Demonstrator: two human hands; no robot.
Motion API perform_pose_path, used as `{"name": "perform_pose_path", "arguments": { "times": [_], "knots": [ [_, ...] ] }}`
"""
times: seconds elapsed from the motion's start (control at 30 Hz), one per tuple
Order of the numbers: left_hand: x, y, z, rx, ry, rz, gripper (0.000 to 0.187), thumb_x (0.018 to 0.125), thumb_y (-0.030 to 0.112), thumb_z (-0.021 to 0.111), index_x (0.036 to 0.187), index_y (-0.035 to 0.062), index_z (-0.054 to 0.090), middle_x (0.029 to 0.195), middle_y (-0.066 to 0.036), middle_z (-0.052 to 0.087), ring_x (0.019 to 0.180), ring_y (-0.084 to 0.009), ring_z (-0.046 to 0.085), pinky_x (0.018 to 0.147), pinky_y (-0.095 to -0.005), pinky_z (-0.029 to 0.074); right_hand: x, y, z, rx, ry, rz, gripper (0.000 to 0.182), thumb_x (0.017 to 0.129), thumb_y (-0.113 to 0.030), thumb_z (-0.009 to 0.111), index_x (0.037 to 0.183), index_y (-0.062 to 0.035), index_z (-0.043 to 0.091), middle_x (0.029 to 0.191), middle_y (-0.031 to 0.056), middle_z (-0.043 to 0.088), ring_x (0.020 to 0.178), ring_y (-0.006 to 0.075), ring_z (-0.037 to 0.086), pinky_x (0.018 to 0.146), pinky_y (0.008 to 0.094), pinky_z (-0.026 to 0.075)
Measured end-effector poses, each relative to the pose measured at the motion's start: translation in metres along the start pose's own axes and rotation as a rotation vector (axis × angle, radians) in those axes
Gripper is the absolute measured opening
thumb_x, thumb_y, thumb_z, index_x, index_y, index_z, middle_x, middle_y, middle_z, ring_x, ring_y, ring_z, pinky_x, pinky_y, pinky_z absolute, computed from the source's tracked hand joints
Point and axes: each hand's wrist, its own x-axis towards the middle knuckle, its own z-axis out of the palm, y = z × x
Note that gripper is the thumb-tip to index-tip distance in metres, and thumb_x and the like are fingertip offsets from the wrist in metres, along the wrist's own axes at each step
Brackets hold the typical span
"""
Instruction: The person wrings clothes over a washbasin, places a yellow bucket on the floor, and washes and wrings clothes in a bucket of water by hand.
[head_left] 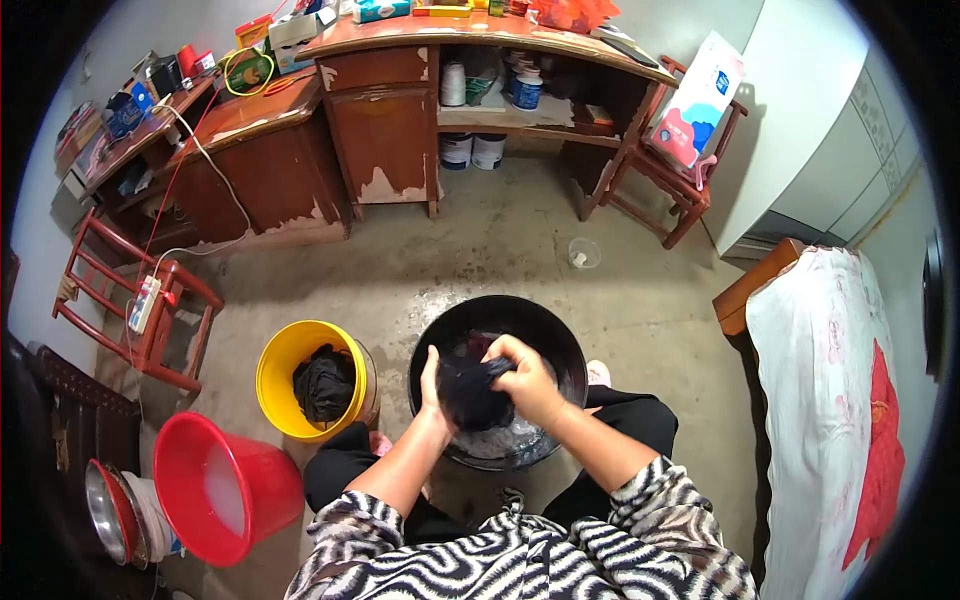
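Note:
A wet dark cloth (472, 398) is bunched up over a black basin (573, 352) on the floor between my knees. My right hand (527, 383) has its fingers closed on a fold of it. Against the cloth's left side lies my left hand (432, 398), thumb stretched upward and the other fingers hidden behind the fabric; it holds that side. Sudsy water (505, 440) shows in the lower part of the basin.
Left of the basin stands a yellow bucket (275, 385) with dark cloth inside. A red bucket (265, 490) holds cloudy water. A small clear tub (585, 253) sits on the floor ahead. Wooden desks (385, 140), chairs and a covered bed (815, 400) surround the space.

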Motion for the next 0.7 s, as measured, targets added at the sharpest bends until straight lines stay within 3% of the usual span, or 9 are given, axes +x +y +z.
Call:
{"name": "perform_pose_path", "arguments": {
  "times": [0.07,0.1,0.13,0.23,0.27,0.33,0.4,0.57,0.7],
  "knots": [
    [0.015,0.002,-0.031,-0.059,-0.195,-0.034,0.072,0.082,0.065,0.029,0.098,-0.0002,0.055,0.091,-0.017,0.06,0.083,-0.029,0.061,0.077,-0.0387,0.051,-0.013,-0.017,0.024,-0.127,-0.018,-0.162,0.02,0.067,-0.006,0.054,0.086,-0.0028,0.05,0.079,0.0046,0.05,0.08,0.0142,0.051,0.077,0.0254,0.041],
    [0.008,0.001,-0.023,-0.068,-0.093,-0.057,0.061,0.083,0.06,0.033,0.09,0.0042,0.056,0.085,-0.014,0.059,0.077,-0.0275,0.061,0.071,-0.0383,0.052,-0.018,-0.016,0.033,-0.214,-0.008,-0.206,0.02,0.068,-0.011,0.057,0.086,-0.0043,0.052,0.079,0.0065,0.051,0.08,0.0175,0.053,0.075,0.0273,0.042],
    [0.008,0.002,-0.035,-0.081,-0.167,-0.097,0.046,0.085,0.05,0.038,0.087,0.0075,0.057,0.084,-0.01,0.059,0.073,-0.0239,0.06,0.067,-0.0366,0.051,-0.022,-0.014,0.041,-0.3,0.009,-0.249,0.022,0.069,-0.016,0.061,0.087,-0.0058,0.055,0.08,0.0084,0.053,0.079,0.0208,0.054,0.074,0.0292,0.043],
    [0.013,-0.012,-0.052,-0.079,-0.1,0.02,0.042,0.085,0.046,0.04,0.086,0.0081,0.058,0.082,-0.009,0.059,0.071,-0.0228,0.059,0.065,-0.0358,0.051,-0.028,-0.009,0.053,-0.88,-0.013,-0.493,0.033,0.065,-0.039,0.068,0.08,-0.0114,0.058,0.072,0.0073,0.048,0.069,0.0257,0.052,0.06,0.0353,0.042],
    [0.013,-0.018,-0.054,-0.078,-0.058,0.085,0.041,0.085,0.045,0.04,0.086,0.0083,0.058,0.082,-0.009,0.059,0.071,-0.0224,0.059,0.065,-0.0355,0.051,-0.025,-0.005,0.054,-0.936,0.0,-0.58,0.031,0.065,-0.038,0.067,0.077,-0.0118,0.057,0.069,0.0074,0.047,0.065,0.0247,0.051,0.057,0.0345,0.041],
    [0.016,-0.027,-0.057,-0.06,0.04,0.229,0.038,0.085,0.043,0.042,0.085,0.0086,0.058,0.081,-0.008,0.059,0.07,-0.0216,0.059,0.064,-0.0349,0.051,-0.017,0.011,0.05,-1.001,0.0,-0.56,0.026,0.067,-0.034,0.066,0.075,-0.0112,0.056,0.07,0.0073,0.048,0.065,0.0245,0.052,0.055,0.0339,0.042],
    [0.02,-0.03,-0.062,-0.012,0.15,0.332,0.035,0.086,0.04,0.043,0.085,0.009,0.058,0.08,-0.007,0.059,0.069,-0.0209,0.059,0.063,-0.0343,0.05,-0.007,0.028,0.041,-0.846,0.088,-0.543,0.019,0.071,-0.025,0.063,0.075,-0.0081,0.055,0.069,0.0102,0.052,0.064,0.0282,0.055,0.055,0.0351,0.045],
    [0.028,-0.015,-0.043,0.21,0.5,0.34,0.013,0.083,0.014,0.051,0.081,0.0044,0.06,0.076,-0.004,0.059,0.066,-0.0137,0.058,0.062,-0.0271,0.049,0.017,0.046,0.013,-0.871,0.196,-0.415,0.021,0.077,-0.027,0.058,0.077,-0.0061,0.056,0.073,0.0131,0.059,0.066,0.0304,0.059,0.056,0.0369,0.047],
    [0.028,-0.001,-0.042,0.291,0.563,0.473,0.016,0.083,0.012,0.047,0.079,0.0024,0.058,0.079,-0.004,0.059,0.071,-0.0143,0.057,0.064,-0.0307,0.048,0.033,0.044,-0.018,-0.906,0.09,-0.253,0.032,0.082,-0.037,0.053,0.084,-0.0055,0.057,0.082,0.0157,0.061,0.073,0.0322,0.059,0.064,0.04,0.046]
  ]
}}
